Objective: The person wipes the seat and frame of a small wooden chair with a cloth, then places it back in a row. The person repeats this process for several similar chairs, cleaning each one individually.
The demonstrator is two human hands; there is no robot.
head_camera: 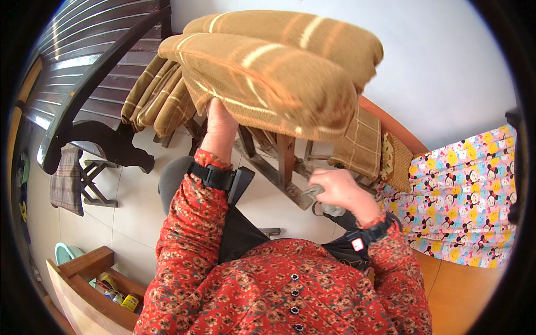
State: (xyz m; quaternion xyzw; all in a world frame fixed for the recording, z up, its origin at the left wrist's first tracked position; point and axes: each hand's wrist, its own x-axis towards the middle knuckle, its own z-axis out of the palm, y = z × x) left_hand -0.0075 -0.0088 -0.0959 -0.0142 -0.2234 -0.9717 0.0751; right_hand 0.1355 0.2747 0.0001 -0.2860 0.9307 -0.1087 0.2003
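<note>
My left hand [221, 121] is raised under the edge of a brown plaid padded seat cover [268, 79], its fingers hidden beneath the fabric. Wooden legs [286, 159] hang below the padded part, with dusty-looking lower bars. My right hand [337, 190] is closed on a grey-green cloth [314, 191], beside the lower end of the wooden frame. Behind the nearer padded part is a second one in the same plaid.
A dark slatted wooden bench [104, 88] stands at left, near a folding stool with a plaid cover [67, 180]. An open wooden drawer [113, 289] holds small items at lower left. A cartoon-print cloth [465, 197] hangs at right.
</note>
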